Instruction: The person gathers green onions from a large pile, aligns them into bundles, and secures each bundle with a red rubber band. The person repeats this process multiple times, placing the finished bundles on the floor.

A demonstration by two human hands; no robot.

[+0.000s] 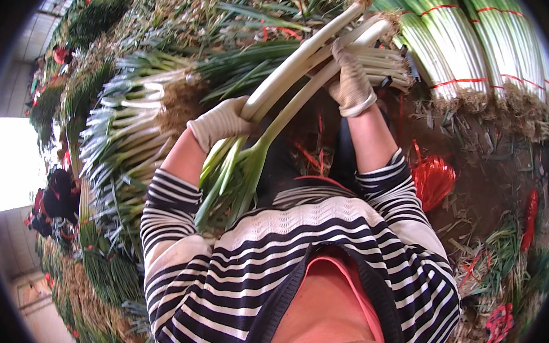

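Several long green onions [286, 81] with white stalks slant across my lap, roots at the upper right and green leaves toward my body. My left hand [223, 122], in a knitted work glove, is closed round their lower stalks. My right hand [352, 82], gloved the same way, grips stalks near the root end. Beyond my hands lie more stalks [382, 65] with dark green leaves, roots pointing right. A large pile of loose green onions [133, 117] lies beside my left arm, its brown roots turned toward me.
Bundles of green onions [453, 50] bound with red ties stand at the upper right. A bunch of red plastic twine [434, 180] lies beside my right arm. Leaf scraps [180, 8] cover the ground ahead. Other people [59, 195] are at the far left, near a bright opening.
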